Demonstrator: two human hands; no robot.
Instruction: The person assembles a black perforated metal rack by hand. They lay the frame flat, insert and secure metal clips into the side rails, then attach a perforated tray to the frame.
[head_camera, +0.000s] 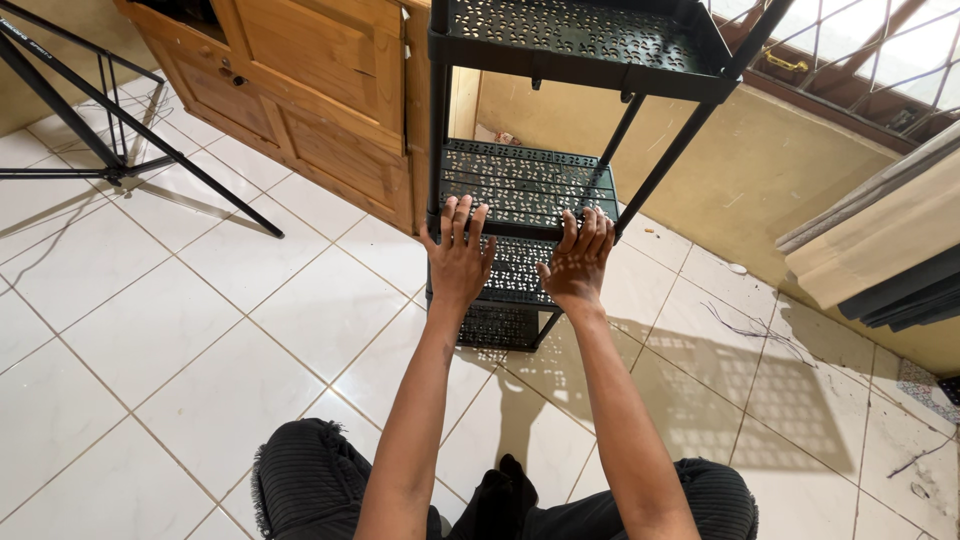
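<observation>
Your arms are bare to the hands, left hand (458, 262) and right hand (578, 264) unadorned; you wear dark ribbed trousers, the left knee's edge frayed

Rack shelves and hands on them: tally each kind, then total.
Black perforated shelves: 4
Hands, left hand and right hand, both resting on the second shelf's front edge: 2
Total: 6

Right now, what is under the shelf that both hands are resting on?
Under the middle shelf, held by the left hand and right hand, sit lower perforated shelves on white floor tiles. The hands hide parts of them.
</observation>
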